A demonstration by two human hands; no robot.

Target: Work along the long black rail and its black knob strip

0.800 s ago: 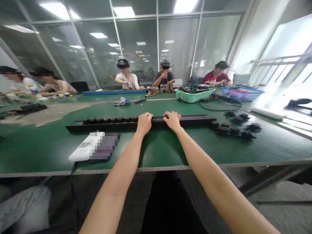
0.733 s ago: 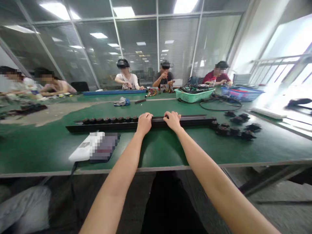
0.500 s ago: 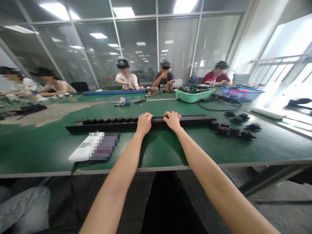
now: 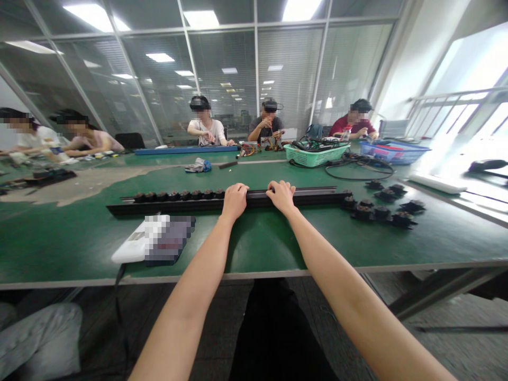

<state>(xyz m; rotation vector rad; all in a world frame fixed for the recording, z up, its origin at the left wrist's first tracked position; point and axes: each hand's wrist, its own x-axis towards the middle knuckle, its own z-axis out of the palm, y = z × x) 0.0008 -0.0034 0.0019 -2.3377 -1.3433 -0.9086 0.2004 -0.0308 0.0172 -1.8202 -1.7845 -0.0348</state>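
the person's left hand [image 4: 235, 201] and right hand [image 4: 281, 197] lay side by side on a long black rail [image 4: 309, 198] that ran across a green-topped work table [image 4: 67, 241], square to the near edge. the rail sat in the middle of the tabletop, directly in front of the person, and the hands rested near its centre, which looked like a balanced way to steady so long a piece. the fingers of both hands curved over the rail's far side, with their tips hidden; i could not tell whether they were clenched or only resting there.

a row of round black fittings [image 4: 174, 196] stood along the rail's left half. a cluster of loose black fittings [image 4: 381, 214] sat just beyond its right end, apparently kept within arm's reach. near the left hand, a white-and-dark packet [image 4: 159, 241] lay close to the table edge, but it was pixelated, so no brand or writing could be read. nothing legible showed on the rail either.

farther off were a green plastic basket [image 4: 315, 156] heaped with wires, a loop of black cable [image 4: 359, 172], and a blue plastic basket [image 4: 391, 152]. three people [image 4: 266, 124] sat across the table, working with their own hands.
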